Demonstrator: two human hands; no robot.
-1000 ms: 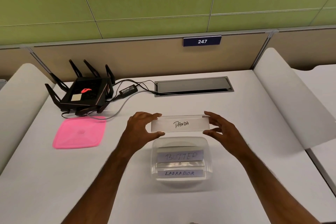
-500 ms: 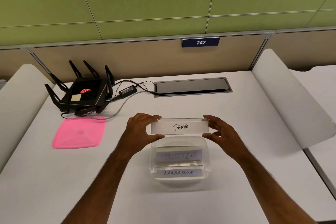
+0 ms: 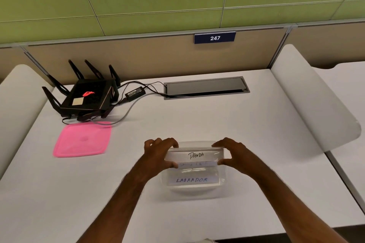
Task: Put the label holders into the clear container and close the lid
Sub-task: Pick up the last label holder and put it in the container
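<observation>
Both hands, left hand (image 3: 158, 154) and right hand (image 3: 235, 154), pinch the ends of the PANDA label holder (image 3: 195, 155), fingers curled round it, at the clear container (image 3: 194, 183) mouth on the tabletop (image 3: 217, 120). LABRADOR holder (image 3: 191, 180) and another sit inside. Left to do, I'd say: release PANDA, then fit the pink lid (image 3: 83, 139), lying well apart at left.

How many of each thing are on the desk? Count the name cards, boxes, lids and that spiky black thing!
Label holders: 3, PANDA, LABRADOR and one mostly hidden
Clear container: 1
Pink lid: 1
Black router: 1
Power adapter: 1
Total: 7
</observation>
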